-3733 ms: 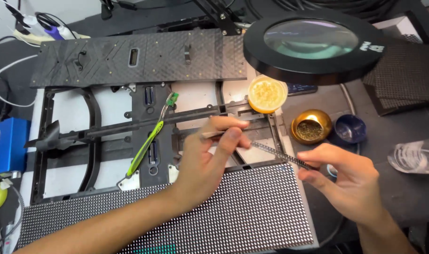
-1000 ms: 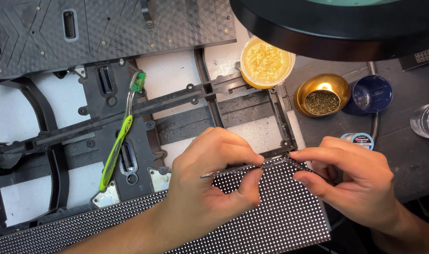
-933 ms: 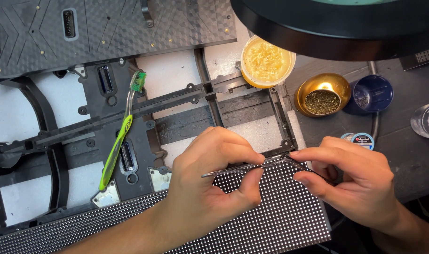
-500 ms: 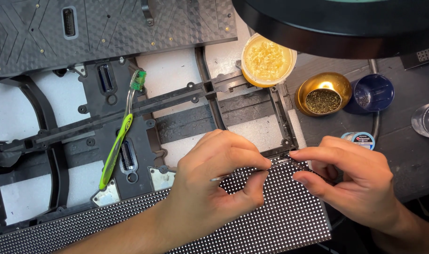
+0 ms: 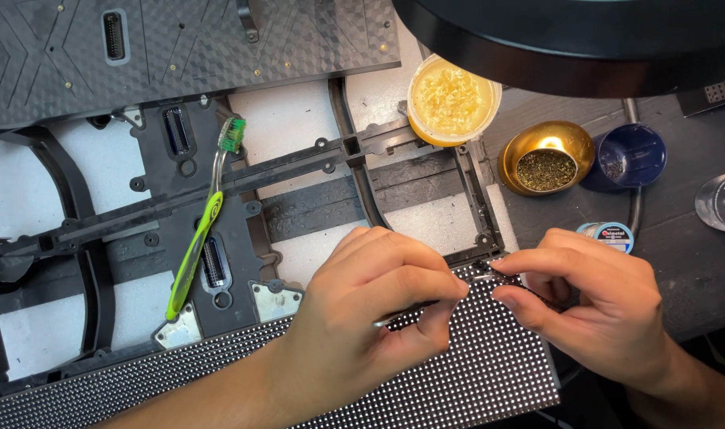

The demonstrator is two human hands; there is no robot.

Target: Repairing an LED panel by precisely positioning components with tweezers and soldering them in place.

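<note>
We pinch tweezers (image 5: pixel 414 312) in our left hand (image 5: pixel 370 310); our right hand (image 5: pixel 597 306) grips a dark tool over the panel's (image 5: pixel 474 381) corner.

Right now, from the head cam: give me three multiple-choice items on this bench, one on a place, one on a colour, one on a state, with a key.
1. Where does the toothbrush lie?
A. on the black frame
B. in the gold bowl
C. on the dotted panel

2. What colour is the toothbrush handle?
A. red
B. lime green
C. blue

3. What is the left hand doing?
A. resting flat and empty
B. pinching thin metal tweezers
C. lifting the yellow tub

Key: 1 A, it lies across the frame's bars. 2 B, the handle is lime green. 3 B, the fingers close on the tweezers, aimed toward the right hand at the panel's top corner.
</note>
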